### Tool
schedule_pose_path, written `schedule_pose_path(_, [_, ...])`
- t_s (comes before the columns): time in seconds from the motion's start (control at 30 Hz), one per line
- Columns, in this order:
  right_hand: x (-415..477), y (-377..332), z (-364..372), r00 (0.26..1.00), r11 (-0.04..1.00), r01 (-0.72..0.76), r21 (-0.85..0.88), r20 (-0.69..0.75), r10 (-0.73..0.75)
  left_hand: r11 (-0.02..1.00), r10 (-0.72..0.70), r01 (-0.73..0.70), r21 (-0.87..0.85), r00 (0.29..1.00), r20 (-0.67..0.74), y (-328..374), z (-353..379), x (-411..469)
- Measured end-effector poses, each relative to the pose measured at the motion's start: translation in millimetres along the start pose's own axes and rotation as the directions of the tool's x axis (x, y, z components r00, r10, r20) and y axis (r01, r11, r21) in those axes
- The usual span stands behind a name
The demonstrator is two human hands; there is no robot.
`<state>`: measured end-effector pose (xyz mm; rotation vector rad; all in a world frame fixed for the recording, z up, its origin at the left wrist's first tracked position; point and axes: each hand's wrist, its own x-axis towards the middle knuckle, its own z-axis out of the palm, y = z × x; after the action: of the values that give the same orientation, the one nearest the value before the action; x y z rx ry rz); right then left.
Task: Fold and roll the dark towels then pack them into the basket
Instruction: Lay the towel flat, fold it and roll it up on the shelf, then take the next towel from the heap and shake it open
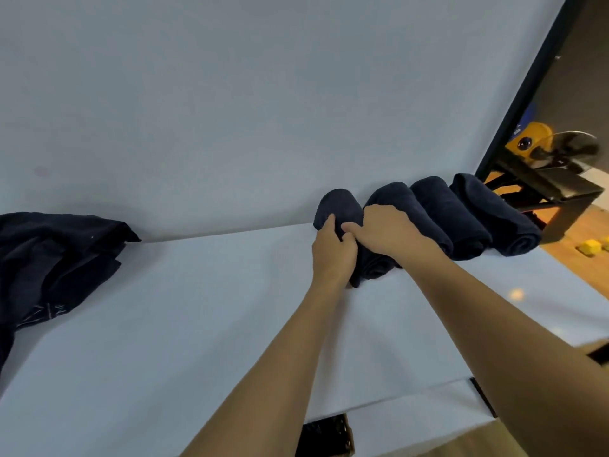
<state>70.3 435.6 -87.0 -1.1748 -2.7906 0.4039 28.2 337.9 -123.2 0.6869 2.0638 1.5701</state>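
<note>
Several rolled dark towels lie side by side against the white wall at the far edge of the white table [164, 324]. Both hands are on the leftmost roll [341, 206]. My left hand [333, 252] grips its left side with the fingers curled over the top. My right hand [385, 232] holds its right side, thumb pressed on the cloth. Three more rolls [461, 222] lie to the right of it, touching each other. A heap of unfolded dark towels [56, 258] sits at the table's left edge. A dark basket [326, 437] shows partly at the bottom edge.
The white wall [263, 94] rises right behind the rolls. To the right, past the table's end, stands a black and yellow machine [543, 166] on a wooden floor with small yellow blocks [590, 247].
</note>
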Motion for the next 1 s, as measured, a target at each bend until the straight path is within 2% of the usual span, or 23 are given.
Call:
schedule_pose_path(0.07, [1,13,0,0.997,0.992,-0.029,-0.124,-0.070,0.020,1.000,0.017,-0.017,-0.006,0.999,0.035,4,15,2])
schedule_pose_path(0.17, [-3,25,-1,0.977,0.958,-0.002,-0.286,-0.206,-0.060,0.998,0.031,-0.028,-0.059,0.998,0.047,4,27,6])
schedule_pose_path(0.27, [-5,29,5,0.954,0.957,0.028,-0.287,-0.278,-0.111,0.997,0.040,-0.036,-0.075,0.998,0.057,2,30,7])
schedule_pose_path(0.37, [-5,25,9,0.953,0.959,0.021,-0.283,-0.284,-0.104,0.998,0.054,-0.057,0.019,0.993,0.103,1,28,8])
schedule_pose_path(0.47, [-9,8,8,0.934,0.913,0.021,-0.408,-0.318,-0.163,0.996,0.044,-0.054,0.067,0.990,0.135,3,14,8])
schedule_pose_path(0.53, [-13,-14,8,0.913,0.899,0.084,-0.431,-0.328,-0.242,0.995,0.078,-0.084,0.056,0.992,0.100,4,-7,6])
schedule_pose_path(0.7, [-29,-93,26,0.878,0.924,0.353,-0.148,-0.288,-0.382,0.990,0.112,-0.106,0.097,0.992,-0.060,-4,-95,-8])
schedule_pose_path(0.83, [-53,-166,49,0.823,0.824,0.552,0.131,-0.246,-0.512,0.962,0.144,-0.075,0.263,0.957,-0.253,-17,-179,-34])
schedule_pose_path(0.93, [-71,-220,59,0.740,0.687,0.671,0.277,-0.204,-0.641,0.804,0.299,0.017,0.595,0.853,-0.428,-36,-249,-51])
schedule_pose_path(1.0, [-80,-257,64,0.682,0.607,0.721,0.335,-0.190,-0.706,0.691,0.396,0.143,0.708,0.745,-0.537,-43,-293,-64])
